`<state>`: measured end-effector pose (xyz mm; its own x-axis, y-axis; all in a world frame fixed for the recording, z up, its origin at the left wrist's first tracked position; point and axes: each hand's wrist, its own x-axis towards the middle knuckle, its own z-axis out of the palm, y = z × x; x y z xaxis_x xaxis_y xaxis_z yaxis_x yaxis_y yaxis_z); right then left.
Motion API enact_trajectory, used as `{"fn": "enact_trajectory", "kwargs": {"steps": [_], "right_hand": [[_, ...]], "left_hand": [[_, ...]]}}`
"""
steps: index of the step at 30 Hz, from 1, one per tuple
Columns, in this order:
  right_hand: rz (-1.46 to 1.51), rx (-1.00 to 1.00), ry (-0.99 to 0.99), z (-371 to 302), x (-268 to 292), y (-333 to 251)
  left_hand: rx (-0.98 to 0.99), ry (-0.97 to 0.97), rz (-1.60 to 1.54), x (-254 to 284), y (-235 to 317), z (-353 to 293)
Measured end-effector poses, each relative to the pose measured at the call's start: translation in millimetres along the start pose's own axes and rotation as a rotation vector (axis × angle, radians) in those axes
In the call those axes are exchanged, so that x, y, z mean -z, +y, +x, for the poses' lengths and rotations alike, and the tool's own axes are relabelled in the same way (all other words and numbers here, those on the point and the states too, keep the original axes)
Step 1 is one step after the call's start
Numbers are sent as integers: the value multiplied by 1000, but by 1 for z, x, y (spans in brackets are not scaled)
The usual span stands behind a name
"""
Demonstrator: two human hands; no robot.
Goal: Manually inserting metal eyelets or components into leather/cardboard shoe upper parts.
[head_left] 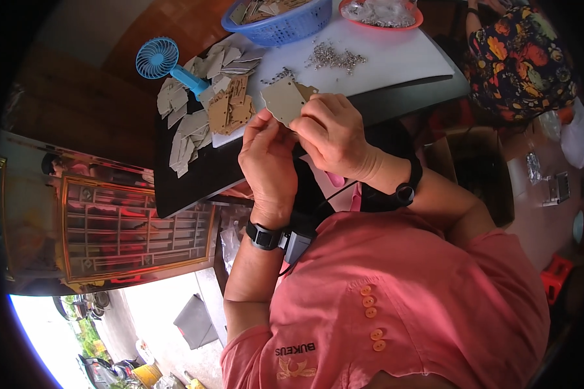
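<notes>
Cardboard-tan piece (283,99): pinched between both hands above the white board's (396,58) near edge.
Done so far: uncertain; tan pieces with holes (230,110) stacked beside flat grey ones (187,139), which look unworked.
Left to do: seemingly plenty, judging by small metal parts (334,58) loose on the board and more pieces in the blue basket (279,23).
Left hand (267,159): raised, wrist bent, fingertips closed on the piece's lower edge.
Right hand (334,133): curled over the piece's right side, fingers gripping.

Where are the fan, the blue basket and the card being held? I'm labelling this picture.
fan (157,58): head view, middle of its round blue grille.
blue basket (285,29): head view, front wall.
card (283,100): head view, bare middle of its face.
</notes>
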<state>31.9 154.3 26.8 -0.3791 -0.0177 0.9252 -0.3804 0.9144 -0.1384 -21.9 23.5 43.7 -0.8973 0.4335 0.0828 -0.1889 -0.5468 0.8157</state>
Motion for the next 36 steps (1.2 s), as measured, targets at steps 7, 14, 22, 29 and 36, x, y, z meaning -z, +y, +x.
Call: {"fn": "enact_trajectory", "kwargs": {"steps": [7, 14, 22, 29, 36], "right_hand": [[109, -13, 2, 5, 2, 5], [331, -379, -133, 16, 32, 35], [17, -247, -144, -13, 29, 33], [123, -289, -77, -24, 19, 20], [471, -522, -257, -20, 34, 36]], "left_hand": [[-92, 71, 246, 1, 1, 8], [-366, -101, 668, 14, 1, 4], [-395, -216, 981, 26, -15, 3], [-468, -329, 1052, 21, -16, 2], [-350, -287, 882, 6, -12, -4]]}}
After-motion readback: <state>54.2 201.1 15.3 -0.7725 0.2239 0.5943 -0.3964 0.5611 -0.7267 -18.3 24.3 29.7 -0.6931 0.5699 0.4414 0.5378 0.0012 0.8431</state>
